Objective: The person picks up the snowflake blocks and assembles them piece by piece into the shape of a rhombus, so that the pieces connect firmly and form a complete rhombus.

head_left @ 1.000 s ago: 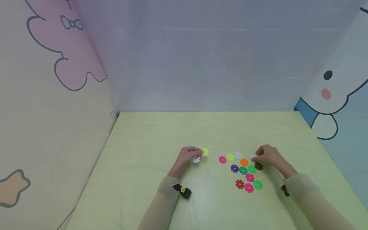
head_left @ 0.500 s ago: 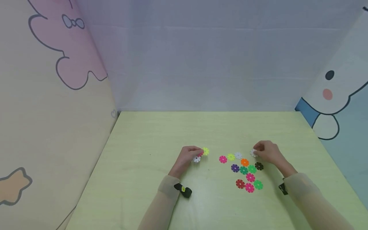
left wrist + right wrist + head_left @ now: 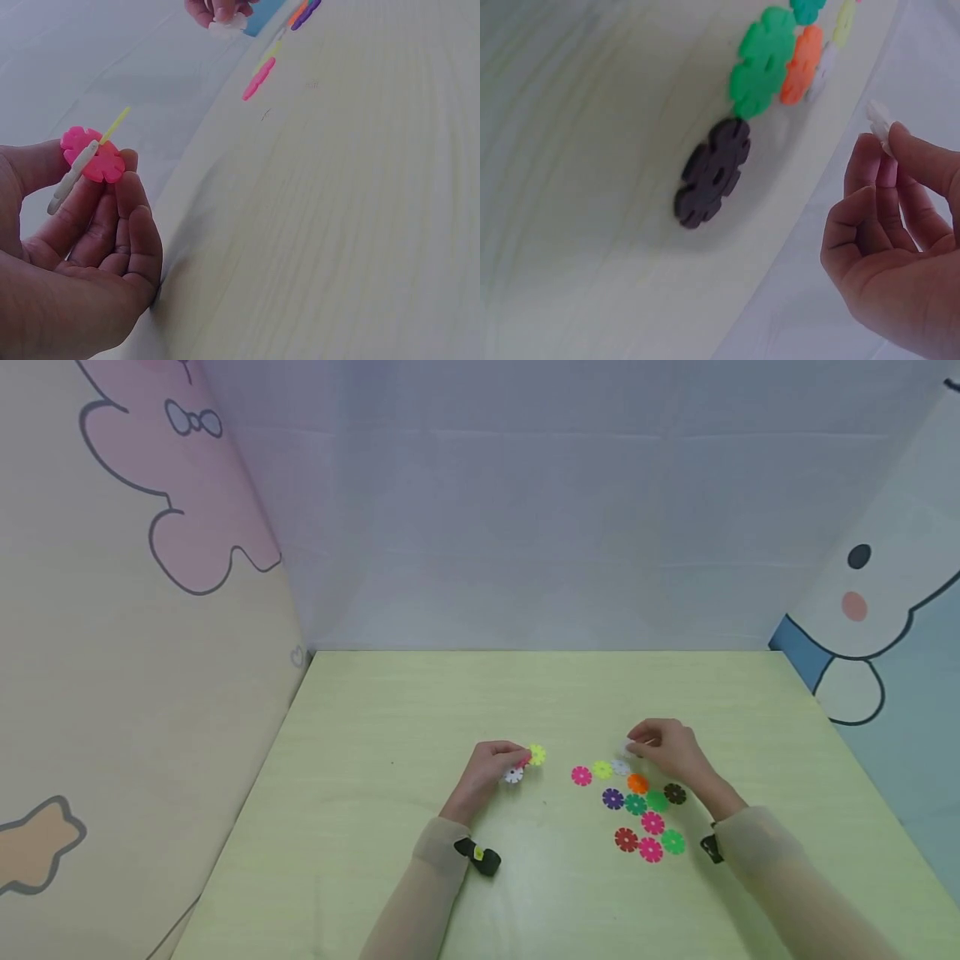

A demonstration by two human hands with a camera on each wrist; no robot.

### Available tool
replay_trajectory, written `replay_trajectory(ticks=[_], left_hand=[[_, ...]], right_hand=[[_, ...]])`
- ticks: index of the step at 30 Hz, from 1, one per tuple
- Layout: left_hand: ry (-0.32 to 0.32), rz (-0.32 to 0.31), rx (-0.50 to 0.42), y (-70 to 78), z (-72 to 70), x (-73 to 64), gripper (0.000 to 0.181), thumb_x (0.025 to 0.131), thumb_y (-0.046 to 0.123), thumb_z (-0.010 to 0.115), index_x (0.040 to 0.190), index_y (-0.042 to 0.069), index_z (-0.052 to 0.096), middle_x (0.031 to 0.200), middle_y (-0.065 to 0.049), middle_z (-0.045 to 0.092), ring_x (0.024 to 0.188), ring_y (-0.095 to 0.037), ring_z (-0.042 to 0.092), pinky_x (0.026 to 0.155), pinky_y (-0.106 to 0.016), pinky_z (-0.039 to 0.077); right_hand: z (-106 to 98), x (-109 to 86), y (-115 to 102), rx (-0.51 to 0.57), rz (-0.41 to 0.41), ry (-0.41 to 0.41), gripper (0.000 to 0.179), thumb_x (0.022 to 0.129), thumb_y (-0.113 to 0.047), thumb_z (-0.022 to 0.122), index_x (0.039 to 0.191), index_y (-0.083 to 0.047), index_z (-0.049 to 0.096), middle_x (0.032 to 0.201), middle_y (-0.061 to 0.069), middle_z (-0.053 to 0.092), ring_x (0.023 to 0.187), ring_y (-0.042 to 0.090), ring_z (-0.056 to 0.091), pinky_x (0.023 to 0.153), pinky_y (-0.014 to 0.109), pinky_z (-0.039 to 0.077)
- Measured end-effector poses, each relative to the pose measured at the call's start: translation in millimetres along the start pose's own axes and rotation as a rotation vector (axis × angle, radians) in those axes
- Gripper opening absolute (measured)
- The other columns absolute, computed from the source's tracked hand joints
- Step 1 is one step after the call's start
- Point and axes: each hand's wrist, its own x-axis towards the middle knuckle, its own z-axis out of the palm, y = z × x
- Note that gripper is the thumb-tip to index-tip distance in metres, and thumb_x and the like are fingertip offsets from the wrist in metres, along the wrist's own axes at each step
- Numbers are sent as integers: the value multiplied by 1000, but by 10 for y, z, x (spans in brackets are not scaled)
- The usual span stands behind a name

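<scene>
Between thumb and fingers, my left hand [image 3: 483, 777] pinches a pink snowflake disc [image 3: 96, 157]. Slotted into that disc are a white disc [image 3: 69, 184] on one side and a yellow disc [image 3: 116, 124] on the other. My right hand [image 3: 675, 756] pinches a white snowflake disc [image 3: 879, 124] by its edge, raised above the table. Under and in front of the right hand, in the head view, lie a white disc [image 3: 619, 767], an orange disc [image 3: 637, 784] and a black-brown disc [image 3: 675, 794].
Several more discs lie flat on the pale wood table [image 3: 375, 860], among them a pink disc [image 3: 581, 776], a purple disc [image 3: 612, 798], a red disc [image 3: 626, 839] and a green disc [image 3: 672, 842]. A white curtain [image 3: 525, 527] hangs behind the table's far edge.
My right hand has lifted the white disc from near the black-brown disc and carried it left and slightly away. My left hand with its joined discs has stayed in place.
</scene>
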Motion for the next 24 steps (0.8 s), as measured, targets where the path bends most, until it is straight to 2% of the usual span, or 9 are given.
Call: replay_trajectory(ticks=[4, 11, 16, 24], left_hand=[[3, 10, 1, 13, -4, 9, 19, 82, 19, 75, 90, 2, 73, 90, -6, 66, 78, -14, 54, 68, -26, 45], [-5, 13, -10, 1, -9, 28, 20, 82, 19, 75, 89, 1, 73, 88, -6, 66, 74, -13, 55, 66, -25, 45], [-21, 23, -24, -50, -4, 11, 22, 82, 21, 76, 89, 0, 72, 85, -7, 66, 72, -13, 56, 65, -25, 46], [-28, 25, -27, -65, 9, 9, 23, 82, 23, 76, 88, 1, 73, 85, -7, 67, 72, -14, 56, 67, -26, 47]], right_hand=[[88, 47, -132, 26, -35, 4, 15, 88, -11, 70, 98, 0, 69, 90, 10, 68, 80, 29, 64, 75, 46, 51], [246, 142, -343, 75, -33, -22, 13, 89, -14, 70, 98, -4, 70, 91, 6, 67, 83, 27, 64, 76, 43, 52], [376, 146, -407, 99, -50, -44, 13, 88, -13, 70, 100, -5, 70, 91, 4, 67, 83, 24, 63, 73, 38, 52], [501, 178, -511, 101, -133, -72, 12, 87, -10, 71, 98, -8, 70, 90, -1, 66, 82, 18, 61, 73, 34, 52]])
